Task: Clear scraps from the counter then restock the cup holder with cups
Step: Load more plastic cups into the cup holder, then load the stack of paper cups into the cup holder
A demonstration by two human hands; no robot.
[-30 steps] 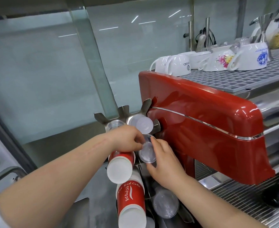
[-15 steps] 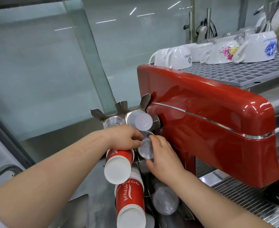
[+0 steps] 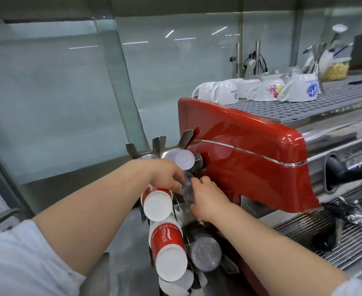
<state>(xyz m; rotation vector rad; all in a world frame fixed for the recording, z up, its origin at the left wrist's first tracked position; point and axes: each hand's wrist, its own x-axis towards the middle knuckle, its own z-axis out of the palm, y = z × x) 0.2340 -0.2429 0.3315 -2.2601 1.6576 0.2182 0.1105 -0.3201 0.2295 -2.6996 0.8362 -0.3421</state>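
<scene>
A steel cup holder (image 3: 158, 144) with pronged slots stands left of the red espresso machine. Stacks of red paper cups (image 3: 157, 205) (image 3: 169, 248) and clear plastic cups (image 3: 206, 254) stick out of it toward me, and a frosted cup (image 3: 181, 159) sits in an upper slot. Between my hands a clear plastic cup stack (image 3: 187, 190) lies in a middle slot. My left hand (image 3: 165, 175) curls over its left side above the upper red stack. My right hand (image 3: 205, 197) grips its right side with curled fingers.
The red espresso machine (image 3: 250, 159) fills the right, with white ceramic cups (image 3: 225, 91) upside down on its top grate. A crumpled black wrapper (image 3: 351, 210) lies on the drip grate. A glass partition (image 3: 47, 99) stands behind the holder.
My view has lifted and pulled back. Both hands have closed tighter round the clear cup stack, which now sits deeper in its slot and shows less of its base.
</scene>
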